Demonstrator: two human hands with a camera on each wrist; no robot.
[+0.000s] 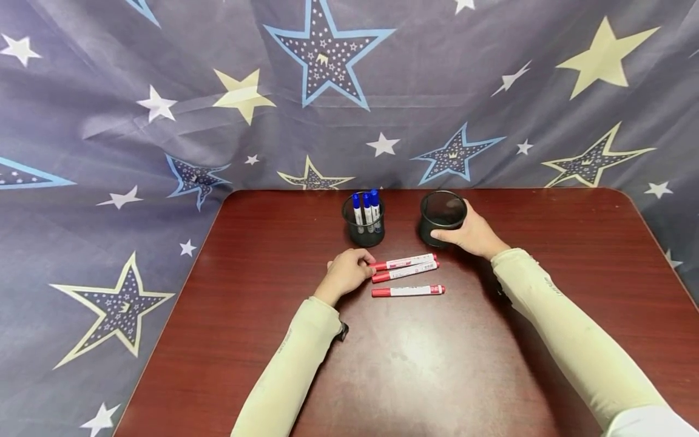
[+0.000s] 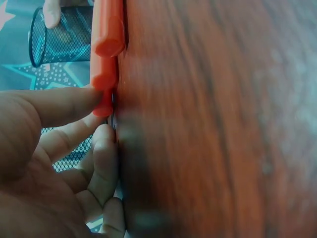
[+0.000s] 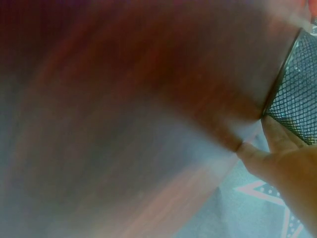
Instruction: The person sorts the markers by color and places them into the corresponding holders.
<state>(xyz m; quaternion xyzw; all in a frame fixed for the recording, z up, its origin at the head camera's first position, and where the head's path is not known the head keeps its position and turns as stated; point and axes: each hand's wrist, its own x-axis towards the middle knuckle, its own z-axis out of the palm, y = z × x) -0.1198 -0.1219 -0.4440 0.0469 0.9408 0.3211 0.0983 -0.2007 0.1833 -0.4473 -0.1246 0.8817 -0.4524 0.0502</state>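
On the brown table [image 1: 246,291], the head view shows the right hand [image 1: 476,233] gripping a black mesh cup [image 1: 443,212] beside a second cup [image 1: 367,239] holding blue-capped markers [image 1: 367,209]; the left hand [image 1: 348,271] pinches the farthest of three red markers [image 1: 404,262], nearer the person than both cups. Left wrist view: thumb and finger meet at its red end [image 2: 103,106]. Right wrist view: fingers [image 3: 277,136] touch the mesh.

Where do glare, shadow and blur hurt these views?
Head: mostly clear, but a bright glare patch on the wooden tabletop below the red markers, plus a dark shadow beside the right sleeve. Left wrist: bluish cast, near tabletop blurred. Right wrist: tabletop heavily smeared and shadowed; the black mesh pen cup is clearer, though cropped.
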